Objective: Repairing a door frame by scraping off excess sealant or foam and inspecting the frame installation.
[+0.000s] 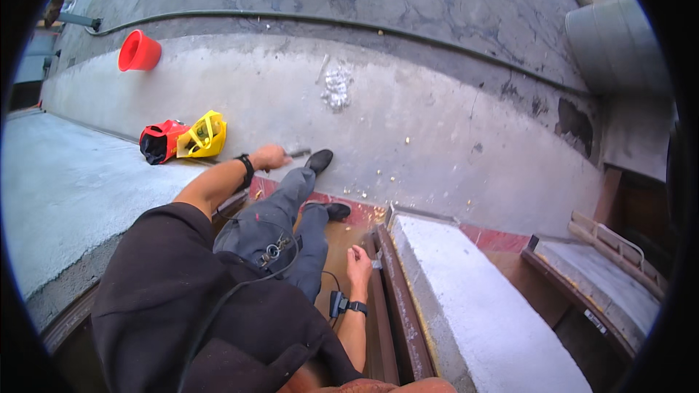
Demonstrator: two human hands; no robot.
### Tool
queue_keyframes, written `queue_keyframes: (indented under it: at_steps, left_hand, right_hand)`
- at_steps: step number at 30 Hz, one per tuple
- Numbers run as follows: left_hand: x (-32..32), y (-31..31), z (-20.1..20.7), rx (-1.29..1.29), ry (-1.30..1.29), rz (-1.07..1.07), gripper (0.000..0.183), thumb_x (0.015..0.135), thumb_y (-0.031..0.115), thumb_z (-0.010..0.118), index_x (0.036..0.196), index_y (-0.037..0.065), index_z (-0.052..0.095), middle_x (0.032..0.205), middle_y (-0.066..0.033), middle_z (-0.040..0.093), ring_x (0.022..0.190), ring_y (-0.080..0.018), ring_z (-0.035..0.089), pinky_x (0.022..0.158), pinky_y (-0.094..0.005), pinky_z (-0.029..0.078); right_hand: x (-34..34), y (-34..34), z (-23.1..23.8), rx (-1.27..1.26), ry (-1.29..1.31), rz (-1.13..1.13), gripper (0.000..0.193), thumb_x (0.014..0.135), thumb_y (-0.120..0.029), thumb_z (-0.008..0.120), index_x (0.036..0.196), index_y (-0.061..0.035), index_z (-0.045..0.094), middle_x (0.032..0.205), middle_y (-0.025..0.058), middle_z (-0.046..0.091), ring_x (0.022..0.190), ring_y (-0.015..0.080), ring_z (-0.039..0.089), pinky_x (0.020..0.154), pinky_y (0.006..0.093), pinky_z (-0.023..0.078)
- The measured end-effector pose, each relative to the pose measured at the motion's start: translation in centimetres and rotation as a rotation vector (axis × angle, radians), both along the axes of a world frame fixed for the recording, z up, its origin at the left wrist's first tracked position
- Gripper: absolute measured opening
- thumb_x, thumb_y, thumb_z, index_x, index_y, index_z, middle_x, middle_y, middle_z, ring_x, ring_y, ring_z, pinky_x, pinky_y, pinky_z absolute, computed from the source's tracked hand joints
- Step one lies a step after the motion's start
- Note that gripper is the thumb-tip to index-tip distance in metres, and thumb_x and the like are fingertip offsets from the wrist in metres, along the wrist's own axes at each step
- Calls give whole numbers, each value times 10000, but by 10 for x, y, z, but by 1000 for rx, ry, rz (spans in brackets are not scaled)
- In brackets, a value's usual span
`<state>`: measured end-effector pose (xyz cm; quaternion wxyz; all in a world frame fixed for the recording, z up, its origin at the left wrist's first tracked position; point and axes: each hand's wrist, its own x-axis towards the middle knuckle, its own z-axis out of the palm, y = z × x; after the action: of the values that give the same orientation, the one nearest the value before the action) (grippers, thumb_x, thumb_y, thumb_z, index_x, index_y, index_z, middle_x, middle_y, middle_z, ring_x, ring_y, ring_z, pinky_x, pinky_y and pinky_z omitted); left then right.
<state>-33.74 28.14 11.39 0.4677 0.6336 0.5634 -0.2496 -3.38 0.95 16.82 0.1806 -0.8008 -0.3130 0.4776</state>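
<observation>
Take the yellow bag [202, 137] as your landmark. Your left hand [269, 158], just right of it and a little nearer you, is closed around a hand tool [298, 152]. The tool's grey end pokes out on the side away from the bag; your fist hides the handle, so its exact kind is hard to make out.

Your right hand [358, 266] is well to the right of the bag and nearer you, beside a brown frame [404, 306]. Its fingers are partly curled; you cannot tell whether they grip anything.

A red bag [172, 133] touches the landmark's left side, its contents mostly hidden. The red bucket [145, 52] stands beyond the bag to the left, its bottom out of sight. Right of the bag and farther out lies a shiny pile [336, 89], too blurred to identify.
</observation>
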Motion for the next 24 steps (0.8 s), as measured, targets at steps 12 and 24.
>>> queue_keyframes:
  at_steps: [12, 24]
  left_hand:
    - [-46, 43, 59, 117, -243, 347, 451, 920, 429, 488, 815, 13, 628, 600, -112, 608, 479, -220, 616, 473, -366, 501]
    - [-89, -20, 54, -27, 88, 547, 396, 890, 364, 568, 785, -4, 669, 645, -110, 654, 548, -219, 653, 535, -369, 527]
  right_hand:
    - [-15, 145, 47, 153, 9, 153, 340, 866, -256, 637, 1097, -6, 647, 948, 132, 698, 869, 170, 650, 787, 303, 502]
    - [29, 208, 60, 155, -3, 430, 410, 859, -384, 613, 1117, -68, 652, 1002, 142, 691, 968, 241, 658, 855, 338, 499]
